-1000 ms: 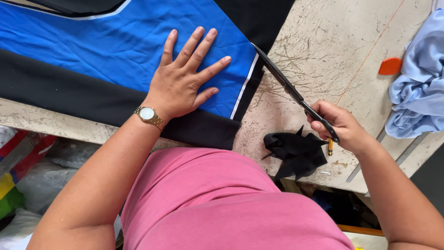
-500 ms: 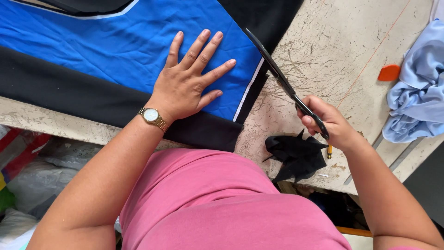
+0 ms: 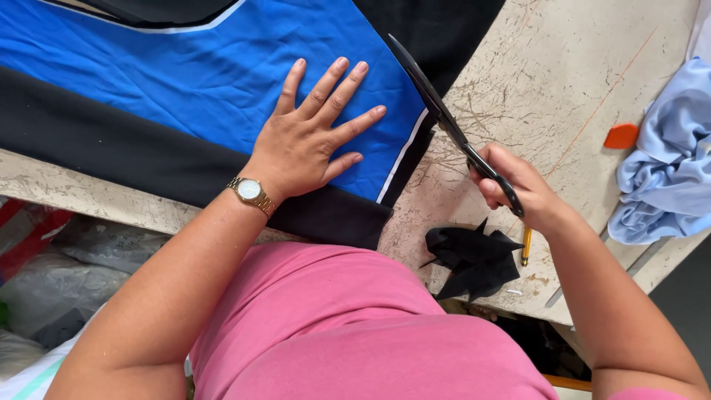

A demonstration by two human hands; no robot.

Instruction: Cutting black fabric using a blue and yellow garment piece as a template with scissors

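Right grip [image 3: 511, 189] holds black scissors [image 3: 444, 122], blades seemingly closed, at the blue-and-black fabric's [image 3: 185, 81] edge; left hand [image 3: 307, 141] lies flat, fingers spread, pressing that fabric on the desk [image 3: 563, 81].

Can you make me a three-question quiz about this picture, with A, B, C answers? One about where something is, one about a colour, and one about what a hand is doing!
1. Where do the black fabric scraps lie?
A. On the blue cloth
B. On the table near its front edge, below the right hand
C. Under the left hand

2. What colour is the small flat piece beside the pale blue garment?
A. Orange
B. Green
C. White

3. What is the left hand doing?
A. Gripping scissors
B. Lying flat with fingers spread on the blue cloth
C. Holding a pencil

Answers:
1 B, they sit on the table under the right hand.
2 A, it is plainly orange.
3 B, the palm presses down; the scissors are in the other hand.
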